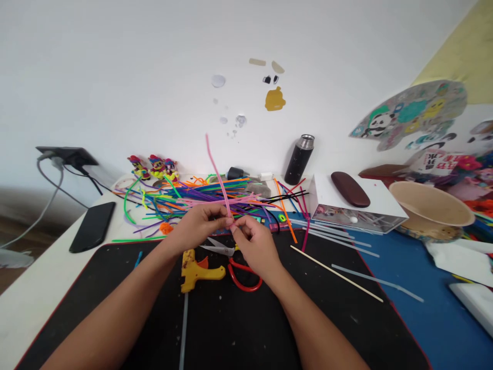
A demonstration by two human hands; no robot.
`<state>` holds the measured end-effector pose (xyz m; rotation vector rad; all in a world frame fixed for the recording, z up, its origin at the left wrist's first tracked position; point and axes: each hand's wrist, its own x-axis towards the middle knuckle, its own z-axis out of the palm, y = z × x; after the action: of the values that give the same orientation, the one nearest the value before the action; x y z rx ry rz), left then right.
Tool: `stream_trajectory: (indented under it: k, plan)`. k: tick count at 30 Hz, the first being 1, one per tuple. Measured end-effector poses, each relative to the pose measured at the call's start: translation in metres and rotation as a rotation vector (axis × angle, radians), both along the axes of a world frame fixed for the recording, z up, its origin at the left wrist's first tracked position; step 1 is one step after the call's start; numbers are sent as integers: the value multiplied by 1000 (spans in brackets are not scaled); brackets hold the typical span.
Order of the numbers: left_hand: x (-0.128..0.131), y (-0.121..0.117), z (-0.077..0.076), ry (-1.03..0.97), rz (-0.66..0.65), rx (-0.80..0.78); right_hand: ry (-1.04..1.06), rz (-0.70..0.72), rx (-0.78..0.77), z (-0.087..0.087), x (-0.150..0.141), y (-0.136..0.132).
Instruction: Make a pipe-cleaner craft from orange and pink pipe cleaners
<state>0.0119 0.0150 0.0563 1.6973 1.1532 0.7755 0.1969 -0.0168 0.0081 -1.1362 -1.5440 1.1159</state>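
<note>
My left hand (202,226) and my right hand (254,246) meet above the black mat (231,318), both pinching pink pipe cleaners (217,174). One pink stem stands up from my fingers toward the wall; a bundle of others runs flat to the right. Just behind my hands lies a heap of coloured pipe cleaners (185,198). Under my hands rest a yellow glue gun (196,270), red-handled scissors (242,275) and small silver snips (219,248).
A black phone (92,226) lies at the left, a black flask (299,159) at the back, a white box (358,205) with a dark case on it and a paper bowl (431,210) at the right. A wooden skewer (335,272) crosses the mat's right side.
</note>
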Motion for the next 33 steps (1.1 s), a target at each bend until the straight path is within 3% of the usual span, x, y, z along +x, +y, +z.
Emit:
stream_trajectory:
  k: [7, 12, 33]
  plan:
    - [0, -3, 4, -142, 36, -87, 231, 66, -173, 1, -3, -2]
    - [1, -4, 3, -186, 30, -164, 312, 34, -181, 4, -2, -1]
    - [2, -4, 3, -167, 40, -192, 308, 0, -160, 10, -2, -2]
